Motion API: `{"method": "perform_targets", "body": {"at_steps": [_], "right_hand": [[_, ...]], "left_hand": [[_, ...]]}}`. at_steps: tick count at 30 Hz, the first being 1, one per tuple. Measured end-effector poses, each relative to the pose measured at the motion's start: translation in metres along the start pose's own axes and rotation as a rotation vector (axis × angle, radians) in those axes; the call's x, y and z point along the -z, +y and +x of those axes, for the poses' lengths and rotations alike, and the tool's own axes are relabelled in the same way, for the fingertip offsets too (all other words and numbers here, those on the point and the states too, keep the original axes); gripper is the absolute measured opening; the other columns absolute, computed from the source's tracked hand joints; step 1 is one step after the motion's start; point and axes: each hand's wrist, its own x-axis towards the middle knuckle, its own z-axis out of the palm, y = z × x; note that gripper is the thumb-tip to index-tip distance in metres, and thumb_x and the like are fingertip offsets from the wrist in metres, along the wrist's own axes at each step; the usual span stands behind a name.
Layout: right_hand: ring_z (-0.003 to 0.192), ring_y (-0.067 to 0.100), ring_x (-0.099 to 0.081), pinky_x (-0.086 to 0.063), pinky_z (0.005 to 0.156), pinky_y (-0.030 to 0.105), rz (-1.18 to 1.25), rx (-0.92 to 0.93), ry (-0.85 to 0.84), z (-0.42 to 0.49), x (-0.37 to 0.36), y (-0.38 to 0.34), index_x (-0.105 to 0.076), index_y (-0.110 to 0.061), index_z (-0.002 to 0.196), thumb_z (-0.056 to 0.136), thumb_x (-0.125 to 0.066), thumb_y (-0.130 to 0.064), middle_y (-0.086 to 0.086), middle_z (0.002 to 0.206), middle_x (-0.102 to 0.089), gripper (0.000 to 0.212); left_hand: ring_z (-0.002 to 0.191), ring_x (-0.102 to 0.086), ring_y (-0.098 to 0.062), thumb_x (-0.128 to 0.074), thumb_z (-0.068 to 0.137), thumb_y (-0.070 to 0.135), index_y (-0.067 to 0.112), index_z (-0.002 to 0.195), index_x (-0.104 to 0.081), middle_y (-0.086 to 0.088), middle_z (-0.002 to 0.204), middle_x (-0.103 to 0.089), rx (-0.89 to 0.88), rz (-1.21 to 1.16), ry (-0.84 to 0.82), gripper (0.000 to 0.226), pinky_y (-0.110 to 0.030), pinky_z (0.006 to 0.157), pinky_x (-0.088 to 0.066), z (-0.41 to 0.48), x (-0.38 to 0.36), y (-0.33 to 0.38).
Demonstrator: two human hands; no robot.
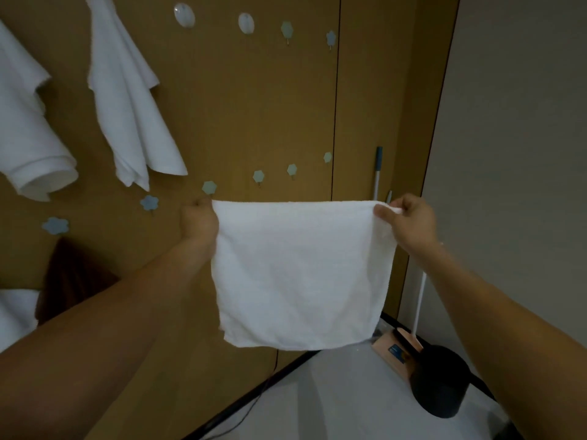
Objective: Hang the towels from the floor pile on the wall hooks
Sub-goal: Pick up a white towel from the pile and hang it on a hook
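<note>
Both hands (199,221) (409,221) pinch white towel (298,274) corners before hooks (259,176)

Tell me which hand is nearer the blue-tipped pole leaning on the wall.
Right. The right hand pinches a corner of the white towel beside the pole; the left hand grips the opposite corner, across the towel.

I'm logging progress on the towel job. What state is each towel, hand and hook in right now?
Held towel: spread flat, hanging between both hands.
Left hand: grips its top left corner.
Right hand: pinches its top right corner.
Second white towel: hanging on the wall.
Far-left white towel: hanging, partly cropped.
Brown towel: hanging, low on the wall.
Oval hooks: bare.
</note>
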Motion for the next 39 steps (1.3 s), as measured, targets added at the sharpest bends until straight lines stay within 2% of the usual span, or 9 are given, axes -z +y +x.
{"method": "perform_targets", "body": {"at_steps": [6, 11, 14, 17, 21, 25, 28, 34, 39], "right_hand": [[0.084, 0.027, -0.061, -0.053, 0.072, 0.040, -0.182, 0.006, -0.189, 0.006, -0.035, 0.010, -0.052, -0.013, 0.083, 0.088, -0.065, -0.026, 0.007, 0.091, -0.062, 0.020], [0.073, 0.024, -0.057, -0.049, 0.062, 0.034, -0.177, -0.014, -0.232, 0.028, -0.074, 0.003, -0.048, -0.018, 0.078, 0.089, -0.065, -0.027, 0.007, 0.079, -0.056, 0.021], [0.075, 0.022, -0.056, -0.048, 0.065, 0.036, -0.062, -0.059, -0.213, 0.046, -0.094, -0.001, -0.047, -0.019, 0.079, 0.088, -0.065, -0.024, 0.005, 0.081, -0.055, 0.021], [0.079, 0.020, -0.054, -0.046, 0.066, 0.033, 0.000, -0.046, -0.263, 0.066, -0.114, -0.012, -0.051, -0.020, 0.093, 0.093, -0.056, -0.016, -0.001, 0.085, -0.053, 0.007], [0.089, 0.015, -0.052, -0.042, 0.079, 0.030, 0.034, 0.030, -0.337, 0.085, -0.148, -0.041, -0.051, -0.019, 0.126, 0.102, -0.033, -0.015, -0.006, 0.103, -0.055, 0.030], [0.109, 0.018, -0.055, -0.042, 0.085, 0.030, 0.131, 0.099, -0.531, 0.101, -0.171, -0.064, -0.062, -0.023, 0.113, 0.096, -0.051, -0.033, -0.006, 0.120, -0.057, 0.022], [0.093, 0.002, -0.061, -0.048, 0.074, 0.022, -0.002, 0.201, -0.706, 0.110, -0.182, -0.074, -0.066, -0.042, 0.100, 0.064, -0.077, -0.062, -0.019, 0.107, -0.061, 0.043], [0.055, 0.006, -0.061, -0.044, 0.045, 0.015, 0.134, 0.247, -0.525, 0.133, -0.233, -0.091, -0.070, -0.020, 0.071, 0.075, -0.076, -0.048, -0.009, 0.063, -0.068, 0.029], [0.068, 0.013, -0.050, -0.035, 0.056, 0.015, 0.116, 0.423, -0.420, 0.166, -0.268, -0.101, -0.059, -0.008, 0.078, 0.089, -0.066, -0.036, 0.002, 0.080, -0.056, 0.031]], "left_hand": [[0.083, -0.042, -0.019, -0.036, 0.102, 0.017, 0.026, 0.063, -0.027, 0.001, 0.069, -0.040, -0.245, 0.431, 0.063, 0.041, -0.030, 0.072, -0.033, 0.002, 0.015, -0.019], [0.077, -0.043, -0.025, -0.038, 0.101, 0.014, 0.019, 0.060, -0.030, -0.007, 0.067, -0.043, -0.297, 0.515, 0.071, 0.042, -0.029, 0.070, -0.030, 0.040, 0.017, -0.021], [0.068, -0.049, -0.005, -0.053, 0.096, 0.030, 0.020, 0.069, -0.045, 0.003, 0.075, -0.055, -0.284, 0.349, -0.001, 0.030, -0.020, 0.072, -0.041, 0.058, 0.016, -0.016], [0.083, -0.053, 0.004, -0.062, 0.083, 0.057, 0.032, 0.092, -0.059, 0.018, 0.091, -0.056, -0.224, 0.207, -0.276, 0.027, -0.010, 0.070, -0.034, 0.071, 0.016, -0.002], [0.104, -0.055, 0.000, -0.063, 0.046, 0.087, 0.050, 0.091, -0.068, 0.023, 0.108, -0.061, -0.242, 0.549, -0.760, 0.058, -0.017, 0.088, -0.039, 0.099, 0.019, 0.019], [0.102, -0.062, -0.012, -0.076, 0.039, 0.079, 0.035, 0.100, -0.070, 0.009, 0.109, -0.066, -0.217, 0.846, -0.814, 0.075, -0.031, 0.095, -0.049, 0.128, 0.022, 0.032], [0.092, -0.067, -0.014, -0.079, 0.065, 0.055, 0.022, 0.092, -0.074, 0.002, 0.097, -0.071, -0.203, 0.648, -0.720, 0.043, -0.023, 0.081, -0.052, 0.148, 0.030, 0.039], [0.092, -0.065, -0.013, -0.069, 0.085, 0.034, 0.020, 0.088, -0.073, 0.005, 0.091, -0.071, -0.279, 0.389, -0.592, 0.015, -0.021, 0.083, -0.047, 0.170, 0.025, 0.049], [0.092, -0.065, 0.004, -0.083, 0.053, 0.059, 0.046, 0.098, -0.071, 0.024, 0.100, -0.069, -0.367, 0.421, -0.714, 0.048, -0.007, 0.070, -0.048, 0.188, 0.017, 0.063]]}}
